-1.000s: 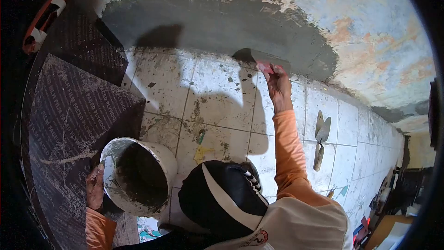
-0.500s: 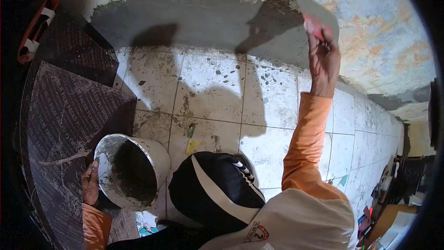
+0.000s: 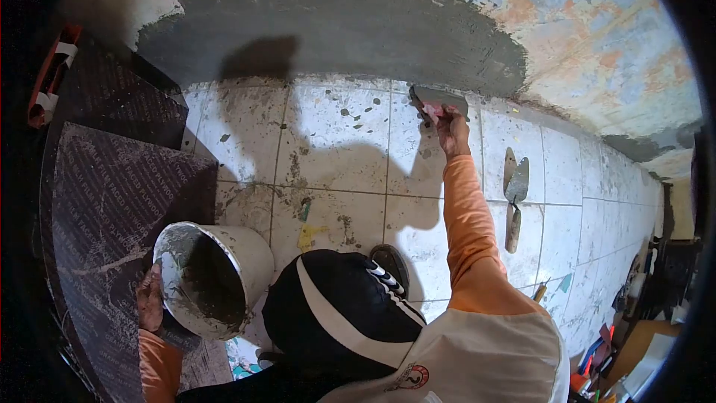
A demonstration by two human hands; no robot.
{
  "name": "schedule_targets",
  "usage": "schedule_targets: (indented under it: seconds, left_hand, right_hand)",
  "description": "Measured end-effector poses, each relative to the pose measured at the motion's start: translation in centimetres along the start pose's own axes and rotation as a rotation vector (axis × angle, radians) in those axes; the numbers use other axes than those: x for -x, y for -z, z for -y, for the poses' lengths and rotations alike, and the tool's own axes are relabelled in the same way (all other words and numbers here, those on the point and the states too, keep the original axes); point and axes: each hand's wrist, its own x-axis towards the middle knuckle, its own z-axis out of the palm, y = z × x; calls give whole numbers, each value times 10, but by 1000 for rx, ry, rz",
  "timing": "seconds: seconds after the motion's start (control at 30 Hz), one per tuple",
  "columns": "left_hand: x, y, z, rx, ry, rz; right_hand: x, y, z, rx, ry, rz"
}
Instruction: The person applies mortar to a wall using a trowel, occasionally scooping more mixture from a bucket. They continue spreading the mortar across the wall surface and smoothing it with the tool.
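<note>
My right hand (image 3: 453,134) is closed around the reddish grip of a plastering trowel (image 3: 447,97), low at the seam between wall and floor. Directly behind the blade, a broad patch of wet grey mortar (image 3: 343,37) covers the lower wall. At lower left, my left hand (image 3: 151,302) grips the rim of a pale bucket (image 3: 253,254). The bucket leans with its mouth towards me, and grey mortar (image 3: 212,283) coats its inside.
A pointing trowel (image 3: 514,186) lies on the tiled floor (image 3: 335,220), right of my right arm. Dark film-faced plywood (image 3: 104,194) stands along the left. Mortar crumbs dot the tiles near the wall. Assorted items, including a brown board (image 3: 634,358), sit at lower right.
My right hand has brought the plastering trowel down and left, from the wall at upper right to the wall's foot. The pointing trowel on the floor now shows. My left hand stays on the bucket.
</note>
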Motion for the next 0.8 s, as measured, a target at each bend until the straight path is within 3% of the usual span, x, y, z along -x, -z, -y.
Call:
schedule_targets:
  seconds: [0.07, 0.13, 0.27, 0.33, 0.4, 0.47, 0.5, 0.53, 0.67, 0.7, 0.77, 0.8]
  left_hand:
    - [1, 2, 2, -70, -53, -22]
    - [2, -2, -10, -101, 32, -35]
    - [0, -4, -15, -110, 40, -28]
    - [1, -2, -7, -147, 47, -81]
    - [3, 3, 1, -142, 71, -75]
    - [5, 0, -11, -195, 21, -42]
    - [5, 3, 3, -76, -80, -11]
    - [4, 5, 16, 43, -186, 27]
    - [3, 4, 6, -17, 30, 24]
    - [-1, 4, 18, 125, -34, 52]
    - [2, 9, 18, 45, 0, 47]
    - [1, 9, 14, -29, 23, 42]
  right_hand:
    - [-4, -17, 3, 39, 22, 80]
    - [-6, -31, 5, 86, 16, 92]
    - [-28, -23, 4, 95, -47, -42]
    - [-45, -20, 1, 110, 56, 110]
    - [-52, -33, 21, 300, -27, 163]
    - [-63, -56, 37, 103, 19, 257]
    - [-125, -37, 52, 51, -151, 120]
    - [-101, -66, 63, 14, -21, 173]
    - [-64, -114, 117, 10, 31, 238]
    - [-32, -131, 129, 15, 114, 237]
    - [28, -145, 137, 24, 203, 226]
    - [55, -146, 141, 3, 246, 330]
